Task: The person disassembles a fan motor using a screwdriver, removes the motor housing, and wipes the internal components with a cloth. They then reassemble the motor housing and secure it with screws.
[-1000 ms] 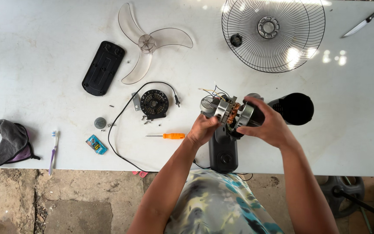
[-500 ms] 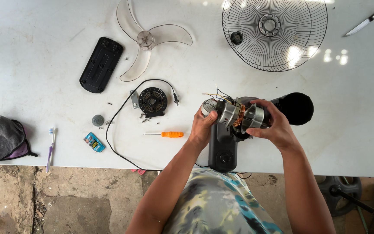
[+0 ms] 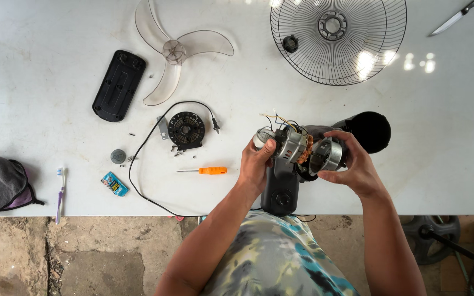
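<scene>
Both my hands hold a fan motor [image 3: 302, 149], a metal body with copper windings and thin loose wires at its top. My left hand [image 3: 257, 166] grips its left end, thumb up against the housing. My right hand [image 3: 353, 164] wraps the silver right end cap. The motor sits above a black fan neck piece [image 3: 280, 192] at the table's front edge. A black rounded motor cover [image 3: 370, 130] lies just behind my right hand. An orange-handled screwdriver [image 3: 205, 170] lies left of my left hand.
On the white table [image 3: 39, 98]: a clear fan blade [image 3: 174, 52], wire fan guard [image 3: 338, 39], black oblong cover [image 3: 119, 85], round black part with cord [image 3: 186, 129], grey cap [image 3: 118, 156], small screws, knife [image 3: 454, 18], toothbrush [image 3: 60, 189], small blue packet [image 3: 114, 183], dark cloth [image 3: 4, 183].
My hands have shifted the motor slightly, and my right hand has slid further over the silver end cap. Nothing else on the table has moved.
</scene>
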